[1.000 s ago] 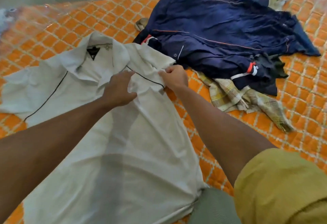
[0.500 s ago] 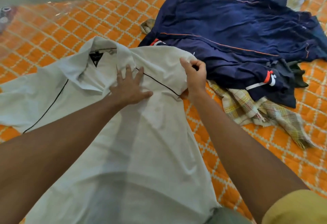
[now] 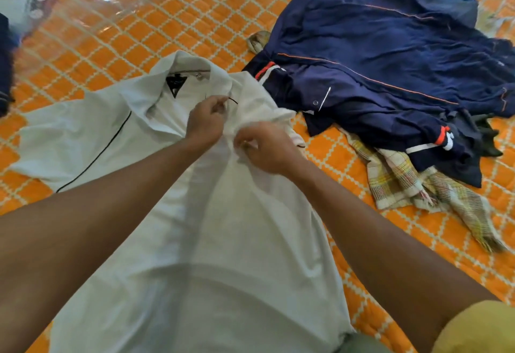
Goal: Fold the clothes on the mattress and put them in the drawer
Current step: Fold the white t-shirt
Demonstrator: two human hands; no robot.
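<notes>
A white polo shirt (image 3: 228,241) with thin black piping lies front-up on the orange quilted mattress (image 3: 139,35), collar away from me. Its right sleeve is folded inward over the chest. My left hand (image 3: 204,122) pinches the fabric just below the collar. My right hand (image 3: 264,147) grips the folded-in right sleeve beside it. The left sleeve is spread flat on the mattress to the left.
A heap of navy blue clothes (image 3: 390,74) with orange trim lies on the mattress at the back right. A yellow plaid cloth (image 3: 412,185) sticks out beneath it. Another dark garment (image 3: 5,68) shows at the left edge. A pale floor lies beyond the mattress.
My right hand has carried the right sleeve inward across the chest. My left hand, flat on the shirt half a second ago, now pinches the fabric near the collar.
</notes>
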